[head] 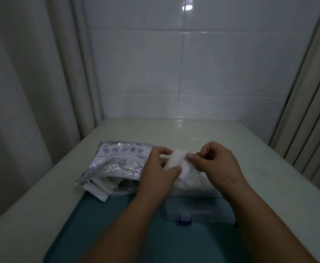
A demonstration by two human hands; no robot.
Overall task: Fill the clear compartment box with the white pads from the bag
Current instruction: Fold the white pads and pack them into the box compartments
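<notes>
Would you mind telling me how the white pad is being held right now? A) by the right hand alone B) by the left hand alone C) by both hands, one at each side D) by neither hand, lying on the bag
C: the left hand and the right hand each pinch a side of the white pad, held above the clear compartment box.

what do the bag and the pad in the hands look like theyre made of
Bag: looks like thin glossy plastic film, crinkled and shiny with blue print. Pad: seems soft matte white cotton or non-woven fabric, bending limply between both hands.
</notes>
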